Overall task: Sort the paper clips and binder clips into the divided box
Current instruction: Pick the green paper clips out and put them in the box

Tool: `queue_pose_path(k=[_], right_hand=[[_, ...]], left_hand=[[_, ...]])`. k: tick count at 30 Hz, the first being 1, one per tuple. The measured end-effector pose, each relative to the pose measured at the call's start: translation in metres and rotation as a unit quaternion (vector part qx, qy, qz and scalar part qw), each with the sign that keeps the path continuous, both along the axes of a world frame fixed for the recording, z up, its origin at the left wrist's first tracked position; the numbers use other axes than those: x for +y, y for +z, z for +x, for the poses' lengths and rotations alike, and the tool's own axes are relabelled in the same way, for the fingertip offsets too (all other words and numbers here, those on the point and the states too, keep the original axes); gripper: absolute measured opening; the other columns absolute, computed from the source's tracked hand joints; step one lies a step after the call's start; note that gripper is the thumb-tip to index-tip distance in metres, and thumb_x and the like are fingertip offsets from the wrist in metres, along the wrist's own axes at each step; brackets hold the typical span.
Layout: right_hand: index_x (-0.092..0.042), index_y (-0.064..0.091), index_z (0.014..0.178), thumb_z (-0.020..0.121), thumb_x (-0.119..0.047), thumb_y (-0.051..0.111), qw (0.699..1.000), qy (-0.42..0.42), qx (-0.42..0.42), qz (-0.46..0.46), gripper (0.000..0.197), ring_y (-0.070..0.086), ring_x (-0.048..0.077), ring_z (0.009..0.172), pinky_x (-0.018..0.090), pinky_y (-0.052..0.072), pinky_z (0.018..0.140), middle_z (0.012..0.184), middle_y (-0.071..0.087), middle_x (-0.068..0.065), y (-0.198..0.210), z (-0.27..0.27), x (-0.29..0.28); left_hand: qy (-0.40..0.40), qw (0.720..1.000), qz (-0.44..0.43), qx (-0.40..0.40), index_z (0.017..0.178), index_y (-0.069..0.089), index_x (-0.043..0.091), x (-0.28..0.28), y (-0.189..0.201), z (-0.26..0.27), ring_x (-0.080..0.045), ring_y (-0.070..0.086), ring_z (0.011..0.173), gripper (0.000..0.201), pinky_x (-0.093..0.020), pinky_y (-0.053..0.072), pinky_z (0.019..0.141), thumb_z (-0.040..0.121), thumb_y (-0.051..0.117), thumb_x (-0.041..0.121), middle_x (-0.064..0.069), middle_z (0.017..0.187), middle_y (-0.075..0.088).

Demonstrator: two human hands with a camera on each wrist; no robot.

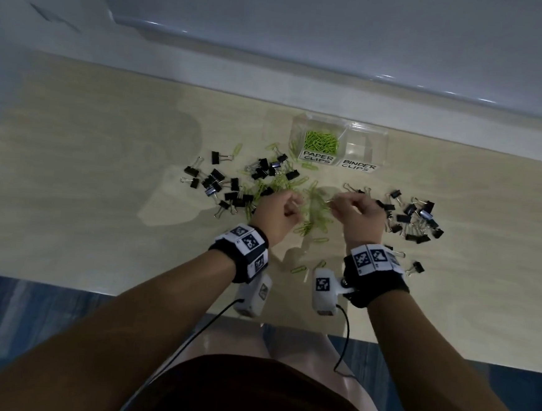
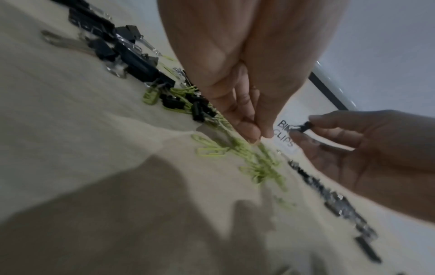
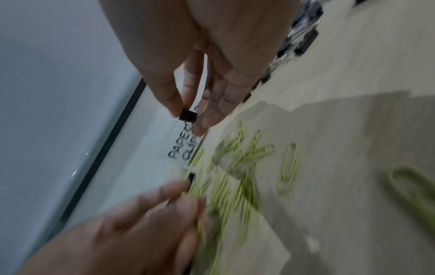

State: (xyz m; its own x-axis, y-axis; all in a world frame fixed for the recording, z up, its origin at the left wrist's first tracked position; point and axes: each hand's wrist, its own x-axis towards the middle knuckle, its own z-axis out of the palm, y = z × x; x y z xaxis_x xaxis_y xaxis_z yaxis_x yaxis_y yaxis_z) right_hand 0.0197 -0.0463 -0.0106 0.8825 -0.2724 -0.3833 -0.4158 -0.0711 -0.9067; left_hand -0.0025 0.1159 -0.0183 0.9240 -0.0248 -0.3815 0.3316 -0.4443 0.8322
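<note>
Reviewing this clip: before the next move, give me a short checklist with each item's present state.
1. Right hand pinches a black binder clip: ok.
2. Binder clips compartment free to take it: ok, looks bare.
3. Paper clips compartment holds only green clips: ok.
4. Left hand has a paper clip: cannot tell; its fingertips meet at the green pile.
5. Table cleared of loose clips: not ok.
</note>
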Motion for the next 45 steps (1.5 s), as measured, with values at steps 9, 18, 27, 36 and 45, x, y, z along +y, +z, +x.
queue_pose_path(k=[9, 18, 27, 36, 45], right_hand=[[-0.008, 0.065, 0.093, 0.081, -0.022, 0.065, 0.935, -0.066, 0.022, -0.348, 0.018, 0.059, 0.024, 0.081, 0.027, 0.046, 0.070, 0.104, 0.061, 0.015, 0.006, 0.026, -0.070], [-0.018, 0.068, 0.089, 0.083, -0.021, 0.060, 0.826, 0.379, -0.121, -0.399, 0.010, 0.058, 0.020, 0.084, 0.043, 0.051, 0.080, 0.090, 0.065, 0.000, -0.005, 0.017, 0.055], [-0.009, 0.059, 0.098, 0.082, -0.021, 0.056, 0.788, 0.421, -0.016, -0.449, 0.020, 0.055, 0.033, 0.097, 0.042, 0.049, 0.083, 0.104, 0.058, 0.013, -0.006, 0.024, 0.101], [-0.015, 0.061, 0.085, 0.078, -0.017, 0.057, 0.875, 0.328, -0.013, -0.356, 0.009, 0.056, 0.020, 0.073, 0.023, 0.041, 0.062, 0.084, 0.059, 0.003, 0.007, 0.022, 0.060], [-0.012, 0.065, 0.095, 0.075, -0.016, 0.062, 0.843, 0.235, -0.040, -0.483, 0.021, 0.055, 0.035, 0.092, 0.045, 0.048, 0.079, 0.098, 0.060, 0.013, -0.006, 0.010, -0.012]], left_hand=[[-0.090, 0.965, 0.217, -0.118, 0.111, 0.060, 0.010, 0.054, -0.017, -0.023, -0.023, 0.050, 0.105, 0.025, -0.035, 0.046, 0.089, 0.087, 0.059, 0.012, -0.008, 0.113, 0.054], [-0.137, 0.950, 0.264, -0.092, 0.115, 0.060, 0.004, 0.057, -0.018, -0.013, -0.031, 0.049, 0.108, 0.028, -0.040, 0.044, 0.090, 0.088, 0.053, 0.010, -0.014, 0.114, 0.056], [-0.081, 0.956, 0.180, -0.217, 0.100, 0.062, 0.005, 0.075, -0.010, -0.021, -0.025, 0.050, 0.088, 0.023, -0.031, 0.041, 0.073, 0.087, 0.045, 0.010, -0.013, 0.097, 0.055], [-0.035, 0.935, 0.285, -0.205, 0.112, 0.062, 0.012, 0.131, -0.013, -0.017, -0.028, 0.040, 0.110, 0.025, -0.038, 0.038, 0.095, 0.087, 0.057, 0.012, -0.007, 0.114, 0.057], [-0.150, 0.930, 0.283, -0.182, 0.105, 0.065, 0.007, 0.127, -0.025, -0.019, -0.035, 0.047, 0.109, 0.026, -0.049, 0.042, 0.094, 0.080, 0.067, 0.012, -0.013, 0.115, 0.059]])
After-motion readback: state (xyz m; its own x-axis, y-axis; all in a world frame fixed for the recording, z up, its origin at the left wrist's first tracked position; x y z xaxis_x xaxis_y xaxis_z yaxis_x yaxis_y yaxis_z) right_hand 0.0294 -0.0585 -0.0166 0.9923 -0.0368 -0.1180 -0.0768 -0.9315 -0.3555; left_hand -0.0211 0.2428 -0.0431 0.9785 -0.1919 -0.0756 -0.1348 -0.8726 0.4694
